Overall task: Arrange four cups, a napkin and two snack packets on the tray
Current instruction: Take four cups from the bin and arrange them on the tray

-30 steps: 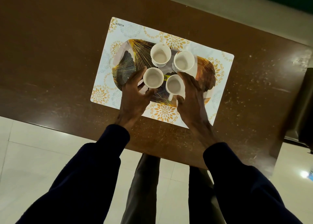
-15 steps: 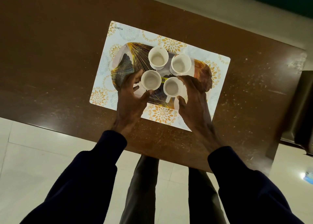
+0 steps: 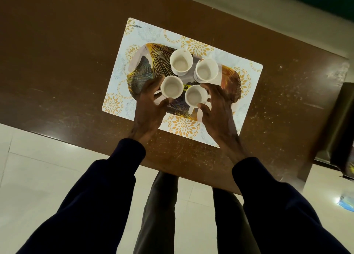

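Observation:
An oval tray (image 3: 145, 67) with a gold leaf pattern lies on a floral placemat (image 3: 145, 33). Several empty white cups stand on it in a cluster: one at the back left (image 3: 181, 61), one at the back right (image 3: 206, 69), one at the front left (image 3: 171, 86), one at the front right (image 3: 195, 96). My left hand (image 3: 150, 105) curls its fingers around the front-left cup. My right hand (image 3: 218, 108) wraps the front-right cup, thumb near its handle. A yellow label (image 3: 185, 87) shows between the front cups. No napkin or snack packet can be made out.
The placemat lies on a brown wooden table (image 3: 67, 52) whose near edge runs across below my wrists. A dark object (image 3: 337, 127) stands at the table's right end. Pale floor tiles (image 3: 38, 169) and my legs show below.
Both hands stay around the two front cups. The thumbs have closed in a little on the cups; the cups have hardly shifted on the tray.

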